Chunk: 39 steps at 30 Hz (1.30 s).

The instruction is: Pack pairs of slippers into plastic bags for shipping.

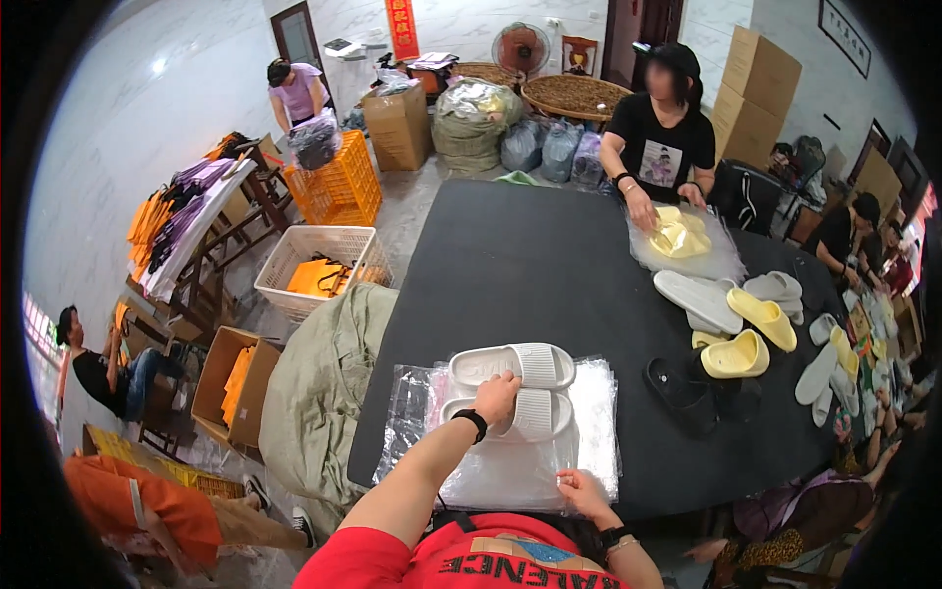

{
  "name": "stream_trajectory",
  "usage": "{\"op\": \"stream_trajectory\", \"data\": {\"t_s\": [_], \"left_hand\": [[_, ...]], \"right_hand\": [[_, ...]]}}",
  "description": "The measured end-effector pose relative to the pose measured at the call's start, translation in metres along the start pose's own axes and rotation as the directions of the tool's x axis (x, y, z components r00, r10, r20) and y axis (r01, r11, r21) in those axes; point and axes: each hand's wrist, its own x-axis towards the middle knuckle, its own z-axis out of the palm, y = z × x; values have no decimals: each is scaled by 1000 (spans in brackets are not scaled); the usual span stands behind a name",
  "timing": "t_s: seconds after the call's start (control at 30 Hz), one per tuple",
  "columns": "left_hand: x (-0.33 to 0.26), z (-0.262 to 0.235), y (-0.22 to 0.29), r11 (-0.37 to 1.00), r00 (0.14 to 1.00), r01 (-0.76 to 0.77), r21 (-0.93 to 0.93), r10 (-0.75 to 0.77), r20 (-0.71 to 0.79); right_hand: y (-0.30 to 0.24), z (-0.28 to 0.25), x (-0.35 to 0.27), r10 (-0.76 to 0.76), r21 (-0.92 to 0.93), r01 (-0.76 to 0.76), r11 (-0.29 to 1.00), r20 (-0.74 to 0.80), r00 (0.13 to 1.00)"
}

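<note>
A pair of white slide slippers lies side by side on a stack of clear plastic bags, toes to the right. My left hand reaches over the nearer slipper, its fingers closed at the inner edges where the two meet. At the stack's near right edge, my right hand pinches the border of a plastic bag between thumb and fingers. The left hand partly hides the nearer slipper.
On the black table, grey and yellow slippers and black slippers lie to the right. Across it a co-worker handles yellow slippers on plastic bags. A draped cloth and white crate stand left.
</note>
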Motion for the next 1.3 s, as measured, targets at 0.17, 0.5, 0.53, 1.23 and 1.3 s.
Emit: {"op": "stream_trajectory", "data": {"t_s": [0.17,0.5,0.53,1.23,1.3], "left_hand": [[-4,-16,-12,999,999,26,-20,-25,23],[-41,-112,16,994,958,-110,-26,99,-269],[-48,-118,26,987,963,-161,2,158,-218],[-134,-141,-104,927,863,370,-68,-369,-345],[-120,-165,-71,959,903,282,-21,-272,-332]], "right_hand": [[-34,13,-19,165,-6,-164,986,39,986],[-69,-28,-45,-137,-69,122,990,-292,946],[-55,-37,-42,-89,-148,44,988,-315,945],[-37,-37,-43,-327,-748,-51,661,-349,878],[-59,-33,-46,-427,-777,-32,628,-379,821]]}}
